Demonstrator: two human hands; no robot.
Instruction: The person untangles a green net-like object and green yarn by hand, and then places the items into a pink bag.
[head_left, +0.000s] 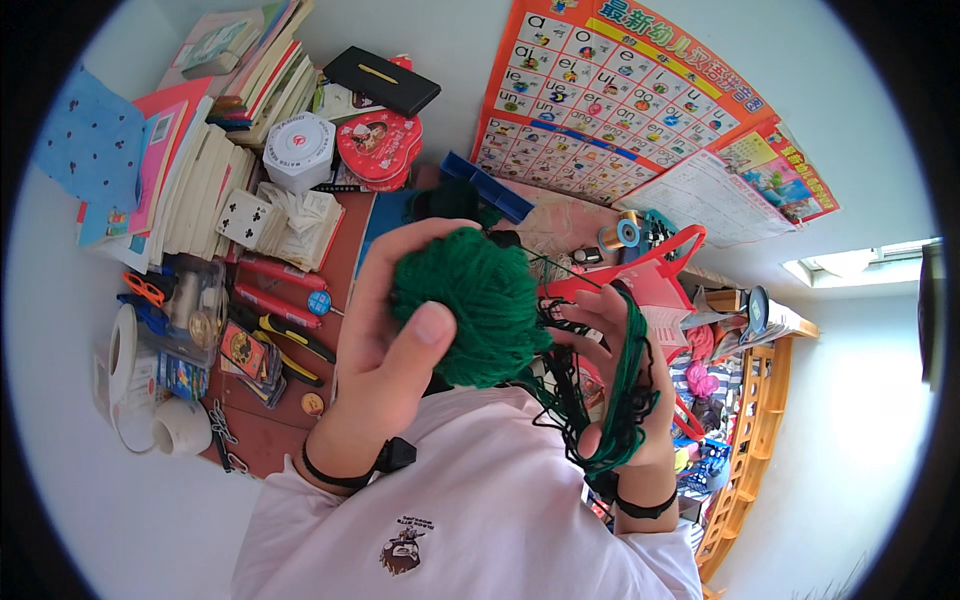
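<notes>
My left hand holds a ball of green yarn, with its thumb across the near side and its fingers curled over the top. To the right, my right hand has its fingers bent and spread. Loose loops of green and black yarn hang around that hand, between thumb and fingers. A thin dark strand runs from behind the ball to the right fingertips. Dark green yarn lies behind my left fingers, beside a blue plastic tray.
On the reddish desk at left are book stacks, playing cards, yellow-and-black pliers, orange-handled scissors and a white paper roll. A red bag, a wire spool and a wooden bed rail are at right.
</notes>
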